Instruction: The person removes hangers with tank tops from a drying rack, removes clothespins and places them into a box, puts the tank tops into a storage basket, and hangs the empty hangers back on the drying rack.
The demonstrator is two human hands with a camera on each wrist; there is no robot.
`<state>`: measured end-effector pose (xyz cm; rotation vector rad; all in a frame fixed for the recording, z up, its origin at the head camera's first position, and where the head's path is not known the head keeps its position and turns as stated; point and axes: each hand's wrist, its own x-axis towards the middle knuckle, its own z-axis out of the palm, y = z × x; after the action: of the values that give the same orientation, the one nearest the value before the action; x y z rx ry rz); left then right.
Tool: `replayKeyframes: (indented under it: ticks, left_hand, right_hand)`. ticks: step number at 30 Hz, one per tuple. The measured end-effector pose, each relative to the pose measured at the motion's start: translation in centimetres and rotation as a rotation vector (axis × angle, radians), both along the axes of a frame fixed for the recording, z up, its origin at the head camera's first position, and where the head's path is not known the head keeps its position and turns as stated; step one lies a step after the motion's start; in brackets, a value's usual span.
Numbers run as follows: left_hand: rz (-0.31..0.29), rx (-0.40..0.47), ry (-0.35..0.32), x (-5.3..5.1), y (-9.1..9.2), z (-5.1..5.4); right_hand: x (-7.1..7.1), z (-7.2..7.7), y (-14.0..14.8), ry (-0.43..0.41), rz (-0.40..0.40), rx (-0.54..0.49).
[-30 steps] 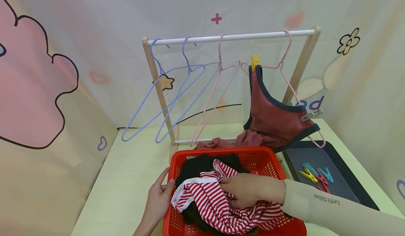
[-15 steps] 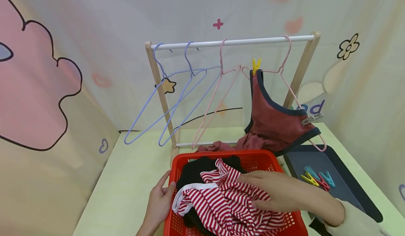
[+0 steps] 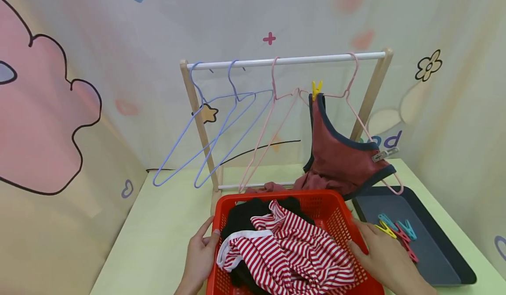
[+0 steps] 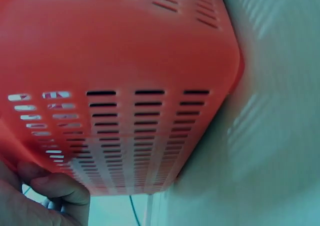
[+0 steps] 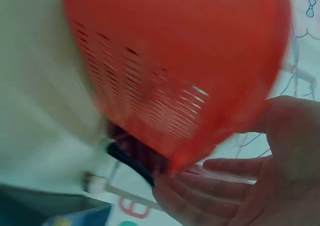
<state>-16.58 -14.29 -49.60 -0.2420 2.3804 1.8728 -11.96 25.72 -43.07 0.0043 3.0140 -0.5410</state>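
A red plastic basket (image 3: 276, 195) with slotted walls holds a red-and-white striped garment (image 3: 294, 246) lying over black cloth (image 3: 246, 214). At its left rim my left hand (image 3: 200, 253) grips the edge, thumb on top; curled fingers (image 4: 62, 188) show beside the slotted wall in the left wrist view. My right hand (image 3: 385, 253) is at the basket's right side, thumb near the rim. Its fingers (image 5: 205, 186) look straight and spread outside the wall in the right wrist view, which is blurred; contact is hard to tell.
Behind the basket stands a rack with a white bar (image 3: 292, 60). Blue hangers (image 3: 229, 128) and pink ones hang there, one bearing a dark red garment (image 3: 340, 159) with a yellow clothespin (image 3: 316, 90) and a grey clip (image 3: 385, 154). A dark tray (image 3: 439, 246) holds several clothespins (image 3: 402, 233).
My right hand has let go of the striped garment and moved right to the basket's right side. My left hand has stayed on the left rim. The view has tilted slightly upward.
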Motion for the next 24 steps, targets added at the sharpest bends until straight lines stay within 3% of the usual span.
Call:
replayKeyframes:
  ticks: [3,7,12,16,24]
  left_hand:
    - [-0.015,-0.006,0.038,-0.4,-0.1,0.0]
    - [-0.035,-0.042,0.073,-0.6,-0.2,0.2]
    - [-0.065,-0.242,0.1,-0.4,-0.7,0.9]
    - [-0.041,-0.376,0.134,0.0,-1.6,2.2]
    - [0.071,-0.435,0.285,2.6,-2.1,5.9]
  right_hand:
    - [0.0,-1.0,0.4,-0.11,-0.048,-0.087]
    - [0.0,-1.9,0.5,-0.122,-0.069,-0.17]
    - [0.1,-2.7,0.5,-0.132,-0.084,-0.23]
    - [0.1,-3.1,0.4,-0.155,-0.118,-0.28]
    - [0.2,-3.5,0.3,-0.152,-0.144,-0.292]
